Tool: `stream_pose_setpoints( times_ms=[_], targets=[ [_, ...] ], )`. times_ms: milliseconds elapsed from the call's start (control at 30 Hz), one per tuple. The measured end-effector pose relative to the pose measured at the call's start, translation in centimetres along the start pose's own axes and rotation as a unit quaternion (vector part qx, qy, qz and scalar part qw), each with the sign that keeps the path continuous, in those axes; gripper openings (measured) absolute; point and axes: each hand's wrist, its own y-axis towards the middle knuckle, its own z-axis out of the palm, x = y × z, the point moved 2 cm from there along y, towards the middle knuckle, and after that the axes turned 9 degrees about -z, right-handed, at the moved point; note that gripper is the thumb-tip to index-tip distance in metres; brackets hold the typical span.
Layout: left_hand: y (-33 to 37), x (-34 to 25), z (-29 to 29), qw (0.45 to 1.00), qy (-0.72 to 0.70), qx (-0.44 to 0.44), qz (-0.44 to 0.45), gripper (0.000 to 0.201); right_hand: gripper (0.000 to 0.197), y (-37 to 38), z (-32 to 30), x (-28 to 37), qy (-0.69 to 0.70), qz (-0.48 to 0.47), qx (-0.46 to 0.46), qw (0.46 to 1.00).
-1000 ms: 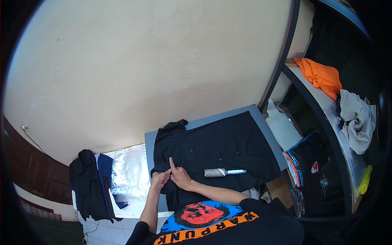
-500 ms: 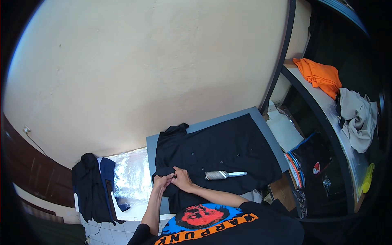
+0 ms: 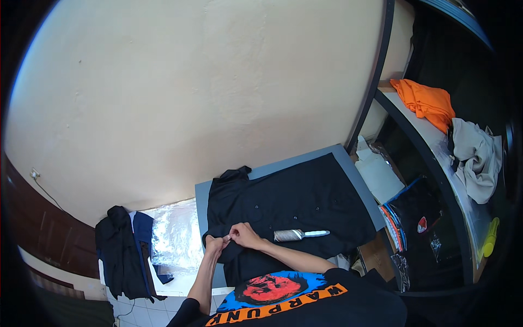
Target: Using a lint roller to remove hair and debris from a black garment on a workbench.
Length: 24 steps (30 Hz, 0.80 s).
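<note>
A black buttoned shirt (image 3: 294, 204) lies spread flat on a grey board (image 3: 359, 185). My left hand (image 3: 216, 244) and my right hand (image 3: 243, 235) meet at the shirt's near left edge, both pinching the black fabric there, fingertips almost touching. A lint roller (image 3: 298, 235) with a pale blue handle lies on the shirt just right of my right hand.
Dark clothes (image 3: 122, 248) hang at the left beside a crinkled clear plastic bag (image 3: 174, 240). A shelf at the right holds an orange cloth (image 3: 427, 101) and a grey garment (image 3: 476, 158). Packaged items (image 3: 406, 218) sit below it. A cream wall rises behind the board.
My hands have drawn closer together and slid slightly toward the shirt's near left edge, now pinching the fabric. The lint roller has not moved.
</note>
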Motion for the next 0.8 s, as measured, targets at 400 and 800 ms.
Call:
stream_pose_setpoints(
  times_ms=[400,800],
  targets=[
    [0.0,0.6,-0.4,0.999,0.036,-0.009,0.024,0.036,0.009,-0.7,1.3,1.0,-0.127,0.091,-0.028,0.987],
    [-0.8,-1.0,-1.4,0.995,0.098,0.026,0.007,0.060,0.014,0.2,0.7,0.9,0.006,0.186,0.045,0.982]
  ],
)
